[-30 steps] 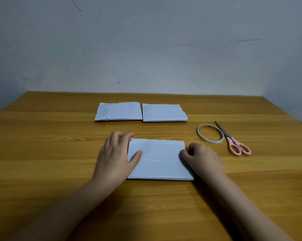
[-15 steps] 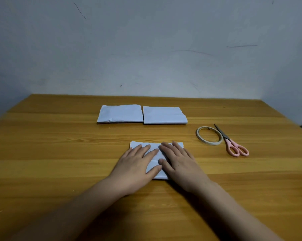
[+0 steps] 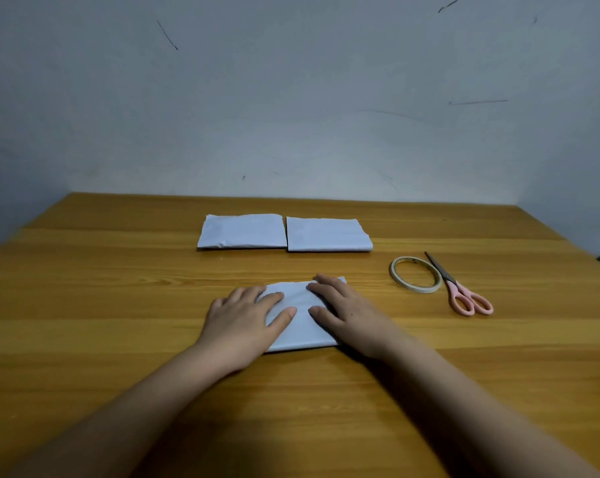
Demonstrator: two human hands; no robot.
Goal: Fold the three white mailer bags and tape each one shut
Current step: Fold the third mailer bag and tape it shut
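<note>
— Near bag?
— Folded white mailer bag (image 3: 300, 322) flat on the wooden surface (image 3: 119, 339), close to the body. Pressed under both hands: left hand (image 3: 247, 319) over its left part, right hand (image 3: 347, 312) over its right part. Fingers straight and spread, palms down, gripping nothing.

— Other two?
— Further back, side by side, edges touching: left folded bag (image 3: 242, 231), right folded bag (image 3: 328, 234). Both lying flat, well apart from the hands.

— Tools?
— Right of the near bag: tape roll (image 3: 416, 274) lying flat, pink-handled scissors (image 3: 459, 288) just beside it, blades pointing away. Neither touched.
</note>
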